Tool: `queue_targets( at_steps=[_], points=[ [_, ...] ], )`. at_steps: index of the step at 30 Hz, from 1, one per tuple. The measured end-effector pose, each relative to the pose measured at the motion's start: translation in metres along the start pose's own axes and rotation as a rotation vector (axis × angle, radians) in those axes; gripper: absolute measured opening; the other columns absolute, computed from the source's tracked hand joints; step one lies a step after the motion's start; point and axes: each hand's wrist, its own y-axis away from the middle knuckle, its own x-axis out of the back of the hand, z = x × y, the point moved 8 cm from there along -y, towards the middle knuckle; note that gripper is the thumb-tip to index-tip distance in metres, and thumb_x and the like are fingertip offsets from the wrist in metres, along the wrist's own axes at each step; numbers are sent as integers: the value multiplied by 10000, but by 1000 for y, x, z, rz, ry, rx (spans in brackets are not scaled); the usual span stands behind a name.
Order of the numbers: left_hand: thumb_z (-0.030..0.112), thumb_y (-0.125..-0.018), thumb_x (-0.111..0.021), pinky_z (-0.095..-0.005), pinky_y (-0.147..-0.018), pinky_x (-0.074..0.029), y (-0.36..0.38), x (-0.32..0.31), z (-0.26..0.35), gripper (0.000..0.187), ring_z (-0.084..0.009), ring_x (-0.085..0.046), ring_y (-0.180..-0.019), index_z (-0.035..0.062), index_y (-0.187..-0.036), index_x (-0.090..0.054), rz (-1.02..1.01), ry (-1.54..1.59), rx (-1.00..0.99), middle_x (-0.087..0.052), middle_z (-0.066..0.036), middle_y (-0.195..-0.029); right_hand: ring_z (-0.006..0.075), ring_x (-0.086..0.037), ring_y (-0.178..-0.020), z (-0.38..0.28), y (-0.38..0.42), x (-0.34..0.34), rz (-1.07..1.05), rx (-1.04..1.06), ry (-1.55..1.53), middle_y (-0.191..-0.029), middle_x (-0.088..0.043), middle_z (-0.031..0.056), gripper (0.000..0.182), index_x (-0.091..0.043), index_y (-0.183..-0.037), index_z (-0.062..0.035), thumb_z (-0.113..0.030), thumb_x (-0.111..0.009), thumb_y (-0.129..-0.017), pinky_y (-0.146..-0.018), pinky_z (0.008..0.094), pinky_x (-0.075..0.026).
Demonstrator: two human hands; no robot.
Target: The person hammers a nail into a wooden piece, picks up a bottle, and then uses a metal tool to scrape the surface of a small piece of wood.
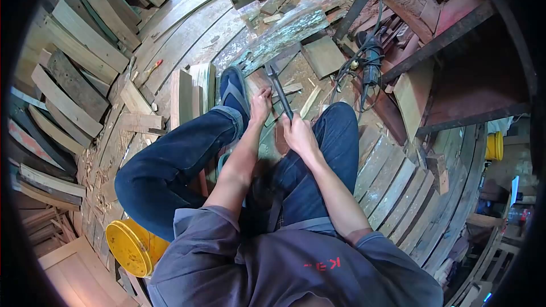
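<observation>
My right hand (300, 135) is wrapped round the dark handle of a hammer (280, 92). The hammer's head points away from me, just beyond my left hand. My left hand (261, 105) is closed in a pinch beside the hammer, low over a brown wooden piece (258, 81). Whatever its fingers hold is too small to make out. A foot in a blue sandal (234, 92) rests close to the left of that hand. Thin wood offcuts (290, 88) lie to the right of the hammer head.
Curved planks (68, 99) lean in rows at the left. A corded power tool (372, 62) lies at the right, near a dark metal frame (441, 34). A yellow bucket (129, 247) stands behind my left knee. Slats (389, 185) lie by my right leg. Wood shavings litter the floor.
</observation>
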Motion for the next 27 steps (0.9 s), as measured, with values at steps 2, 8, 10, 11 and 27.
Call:
queue_targets(
  at_steps=[2,8,10,11,27],
  points=[
    [50,-852,-604,-402,-770,-540,-4,2,3,186,-374,-661,-896,-4,-1005,-695,17,13,-51,-675,-173,-1028,500,-632,-746,16,-7,-12,-74,-45,21,-706,-607,333,447,-603,-909,100,-318,-468,-990,-642,542,-501],
    [70,-863,-604,-413,-773,-542,-6,-1,-1,197,-375,-664,-901,-8,-1017,-700,53,55,-16,-675,-187,-1029,495,-630,-724,-6,1,11,22,32,-61,-695,-600,332,444,-599,-905,93,-323,-472,-992,-616,528,-496],
    [89,-868,-607,-432,-747,-535,-3,-2,-1,188,-380,-659,-867,-4,-1003,-700,15,2,14,-663,-194,-945,492,-635,-757,0,-2,7,-10,-11,-11,-720,-604,340,452,-614,-905,96,-325,-471,-989,-654,543,-500],
    [97,-871,-607,-437,-741,-532,1,1,2,188,-382,-656,-859,1,-1002,-701,13,4,3,-659,-194,-931,490,-638,-774,2,-4,4,-26,-30,11,-733,-607,344,456,-621,-905,97,-326,-471,-987,-673,551,-502],
    [155,-862,-661,-383,-742,-518,-41,11,10,200,-337,-673,-829,12,-984,-726,152,9,75,-690,-164,-942,192,-525,-351,35,0,21,-74,-226,-279,-492,-474,75,440,-590,-934,44,-368,-461,-1019,-330,362,-396]
  ],
)
